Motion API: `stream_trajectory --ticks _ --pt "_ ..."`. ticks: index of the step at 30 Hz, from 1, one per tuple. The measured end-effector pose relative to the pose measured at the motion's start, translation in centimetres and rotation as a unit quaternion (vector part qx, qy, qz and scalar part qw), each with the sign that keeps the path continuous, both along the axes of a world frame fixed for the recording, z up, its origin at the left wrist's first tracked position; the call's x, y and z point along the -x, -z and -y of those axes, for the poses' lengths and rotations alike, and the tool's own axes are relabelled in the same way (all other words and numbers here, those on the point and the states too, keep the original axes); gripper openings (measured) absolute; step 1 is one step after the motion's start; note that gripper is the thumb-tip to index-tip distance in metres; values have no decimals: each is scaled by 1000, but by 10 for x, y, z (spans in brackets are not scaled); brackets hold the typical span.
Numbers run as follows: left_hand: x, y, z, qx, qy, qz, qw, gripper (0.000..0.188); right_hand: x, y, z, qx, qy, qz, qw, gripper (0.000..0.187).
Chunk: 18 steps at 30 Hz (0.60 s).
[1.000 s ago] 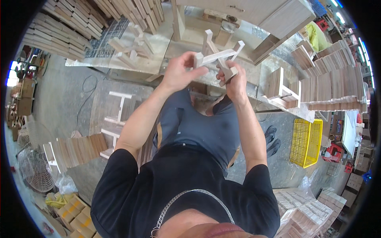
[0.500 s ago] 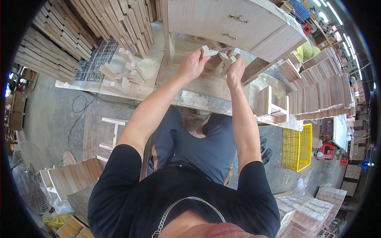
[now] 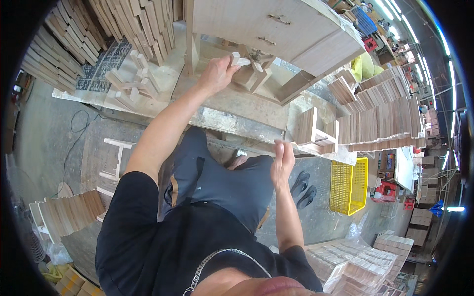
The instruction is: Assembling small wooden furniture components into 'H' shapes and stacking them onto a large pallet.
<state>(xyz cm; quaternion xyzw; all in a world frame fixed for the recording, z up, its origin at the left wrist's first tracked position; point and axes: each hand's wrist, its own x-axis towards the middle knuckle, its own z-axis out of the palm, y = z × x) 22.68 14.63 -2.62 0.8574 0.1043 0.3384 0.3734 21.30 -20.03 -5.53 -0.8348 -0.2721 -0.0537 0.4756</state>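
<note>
- Head view, woodworking bench: the left hand (image 3: 216,75) pinches the near-left end of a small pale wooden frame (image 3: 256,66), thumb and fingers pressed against the block there.
- That frame sits under the front of a box-like wooden housing (image 3: 276,29), its crossing pieces partly hidden — the one-sided hold probably serves to steady it there.
- Well apart from it, the right hand (image 3: 283,165) is raised near the bench's front edge, fingers extended and close together; nothing shows in it, though whether something small is pinched cannot be told.
- Open at the front, the housing appears to be set that way so that hands can reach under its panel.
- A similar assembly (image 3: 133,86) rests to the left, perhaps kept within easy reach; upright strips (image 3: 143,29) stand behind it, packed close, likely to save room.
- The workbench (image 3: 222,109) is worn and blotched, with rows of slats (image 3: 380,118) along its right side.
- Beyond — a grey floor (image 3: 321,222), dark sandals (image 3: 299,183), a yellow crate (image 3: 339,187) and bright strip lights (image 3: 452,74) at far right.
</note>
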Motion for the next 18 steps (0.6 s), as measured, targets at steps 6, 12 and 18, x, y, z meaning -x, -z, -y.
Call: stream_trajectory --ticks 6,12,18 --pt "-2 -6 4 1 -9 -37 999 28 17 -2 30 -25 25 -90 995 24" --pt "-6 -7 3 38 -24 -52 998 29 27 -28 10 1 -81 9 997 25" --pt "58 -16 11 44 -22 -58 997 28 34 -45 10 39 -121 60 990 17"
